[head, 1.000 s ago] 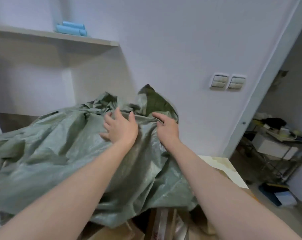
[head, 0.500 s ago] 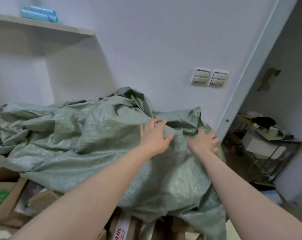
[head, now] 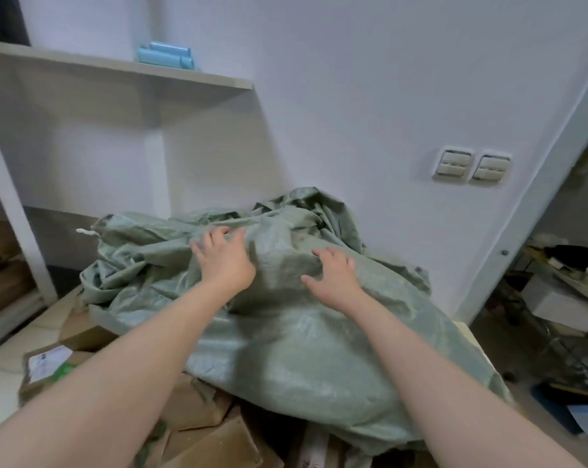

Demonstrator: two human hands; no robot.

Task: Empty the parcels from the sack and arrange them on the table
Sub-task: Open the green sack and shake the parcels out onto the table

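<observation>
A crumpled grey-green woven sack (head: 286,349) lies heaped over a pile of parcels on the table (head: 2,376). My left hand (head: 223,261) grips a fold near the sack's top, its fingertips dug into the fabric. My right hand (head: 336,276) sits a little to the right, its fingers curled over a bulge of the same sack. Brown cardboard parcels stick out from under the sack: one with a white label (head: 46,366) at the left and others (head: 201,410) at the front. What is still inside the sack is hidden.
A shelf unit (head: 117,72) stands against the wall behind the table, with a light blue pack (head: 166,55) on top. Two wall switches (head: 471,165) are at the right. Beyond a doorway on the right stands a cluttered metal rack (head: 562,292).
Both hands stay on the sack, which now lies lower and more bunched toward the wall. More brown parcels show at the left and front. The view has swung right, then back left.
</observation>
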